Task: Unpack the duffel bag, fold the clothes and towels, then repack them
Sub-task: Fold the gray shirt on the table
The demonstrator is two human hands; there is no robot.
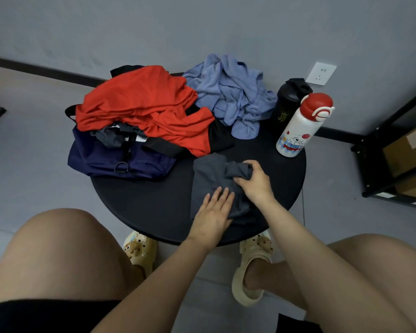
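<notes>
A: Why is the left hand (214, 210) lying flat, fingers straight, on the near end of the grey garment (211, 186)?
B: Likely to pin it to the table (154, 203) while the right hand (252, 179) pinches a bunched fold at its right edge

A: And the rest?
B: Unfolded: red shirt (142, 104) over the bag (106, 159) far left, blue towel (231, 92) beyond

I have one view only, from the head camera, looking steeply down and forward over my own knees onto the round black table (154, 207), which sits close below and fills the middle of the frame. The wide lens bends the edges, pulling in the grey wall (202, 27) beyond and the floor (22, 140) around it.
</notes>
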